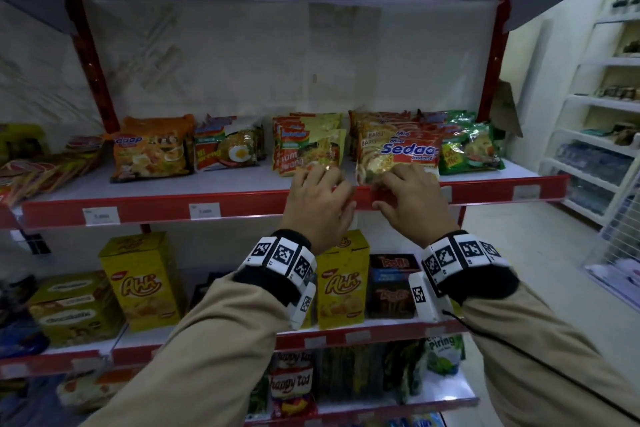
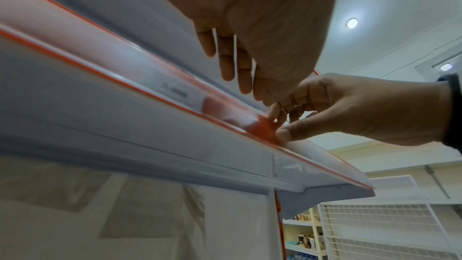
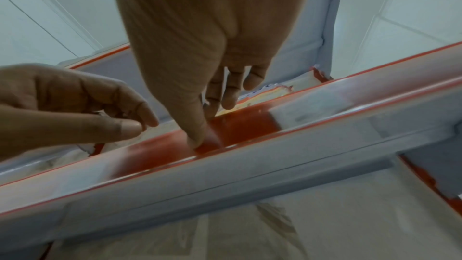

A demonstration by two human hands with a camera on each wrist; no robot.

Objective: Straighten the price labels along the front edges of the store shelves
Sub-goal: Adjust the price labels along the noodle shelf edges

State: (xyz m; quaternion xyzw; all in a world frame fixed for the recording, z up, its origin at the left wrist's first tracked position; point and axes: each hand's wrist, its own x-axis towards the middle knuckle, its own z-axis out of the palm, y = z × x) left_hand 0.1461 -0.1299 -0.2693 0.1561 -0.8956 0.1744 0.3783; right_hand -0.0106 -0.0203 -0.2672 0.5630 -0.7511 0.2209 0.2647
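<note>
Both hands' backs hide the shelf rail (image 1: 156,210) overhead; wrist views show right thumb pressing it, left fingers (image 3: 147,118) loosely curled.

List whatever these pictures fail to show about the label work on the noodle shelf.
- Label under the hands: in the head view the left hand and right hand cover that stretch of the red shelf strip.
- Printed prices: the white price labels are too small in the head view and blurred in both wrist views.
- Grip: whether the right hand's fingers pinch anything is blurred in the left wrist view.
</note>
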